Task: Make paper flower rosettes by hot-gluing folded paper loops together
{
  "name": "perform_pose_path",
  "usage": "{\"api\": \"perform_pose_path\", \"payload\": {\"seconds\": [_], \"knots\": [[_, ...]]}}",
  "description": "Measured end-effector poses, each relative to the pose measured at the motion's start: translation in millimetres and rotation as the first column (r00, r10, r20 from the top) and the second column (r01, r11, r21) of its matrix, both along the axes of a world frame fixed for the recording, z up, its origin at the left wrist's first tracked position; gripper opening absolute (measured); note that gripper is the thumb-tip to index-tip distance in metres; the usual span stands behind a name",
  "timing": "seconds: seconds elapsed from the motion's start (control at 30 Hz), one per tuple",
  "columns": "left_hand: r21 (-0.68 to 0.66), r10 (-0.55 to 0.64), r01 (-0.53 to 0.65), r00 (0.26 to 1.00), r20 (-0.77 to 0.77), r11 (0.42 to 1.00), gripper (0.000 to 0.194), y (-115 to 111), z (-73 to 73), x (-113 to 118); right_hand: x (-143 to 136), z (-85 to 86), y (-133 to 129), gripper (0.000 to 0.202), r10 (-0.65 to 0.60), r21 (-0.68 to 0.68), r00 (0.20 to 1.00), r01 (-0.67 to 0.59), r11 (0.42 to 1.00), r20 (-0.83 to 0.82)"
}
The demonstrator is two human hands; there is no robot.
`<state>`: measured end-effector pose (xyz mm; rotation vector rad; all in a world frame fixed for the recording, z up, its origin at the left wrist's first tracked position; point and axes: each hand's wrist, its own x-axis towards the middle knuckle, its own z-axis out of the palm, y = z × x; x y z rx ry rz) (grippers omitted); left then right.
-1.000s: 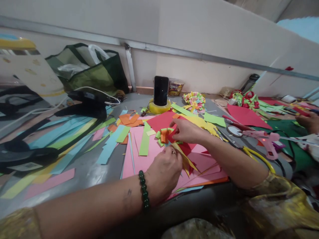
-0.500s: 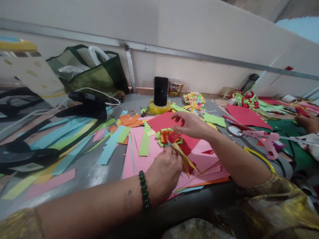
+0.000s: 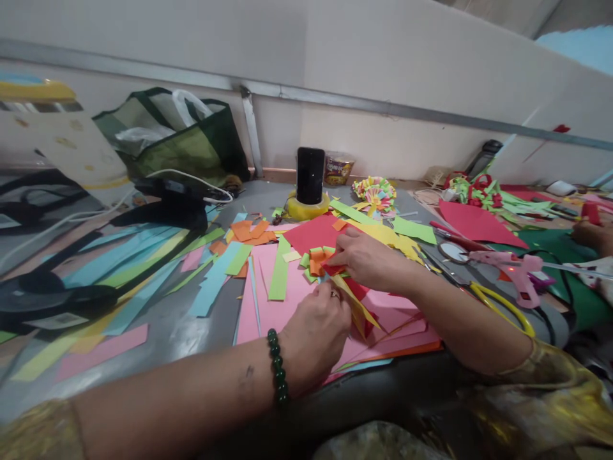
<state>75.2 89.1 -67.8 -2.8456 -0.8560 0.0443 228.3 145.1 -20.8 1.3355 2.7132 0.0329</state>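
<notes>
My left hand (image 3: pixel 318 329), wearing a dark green bead bracelet (image 3: pixel 278 367), is closed around the lower part of a small paper flower. Curled orange and green strips of this paper flower (image 3: pixel 317 260) show just beyond the knuckles, and a folded yellow paper piece (image 3: pixel 357 301) sticks out to the right. My right hand (image 3: pixel 366 259) has come down at the flower's right side, its fingertips pinched on a red part of it. The exact grip is partly hidden. Beneath both hands lie stacked pink paper sheets (image 3: pixel 297 326) and a red sheet (image 3: pixel 309 235).
A phone (image 3: pixel 310 176) leans upright on a yellow tape roll (image 3: pixel 306 207). Coloured paper strips (image 3: pixel 211 281) spread across the left. To the right lie yellow-handled scissors (image 3: pixel 502 306) and a pink glue gun (image 3: pixel 520 275). Another person's hand (image 3: pixel 591 230) is at the far right.
My right hand has lowered from above the paper flower, and its fingers have closed at the flower's right side. My left hand stays in place with its hold.
</notes>
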Motion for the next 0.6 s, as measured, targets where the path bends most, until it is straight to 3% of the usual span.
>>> {"api": "perform_pose_path", "payload": {"seconds": [0.23, 0.6], "knots": [[-0.019, 0.021, -0.021, 1.000, 0.022, 1.000, 0.021, -1.1, -1.8, -1.3, 3.8, -5.8, 5.9, 0.035, 0.036, -0.005, 0.999, -0.036, 0.999, 0.016], [-0.026, -0.008, 0.008, 1.000, 0.007, 1.000, 0.019, 0.4, 2.8, 0.2, -12.4, -1.1, -2.6, 0.023, -0.032, -0.044, 0.995, 0.036, 0.998, 0.098]]}}
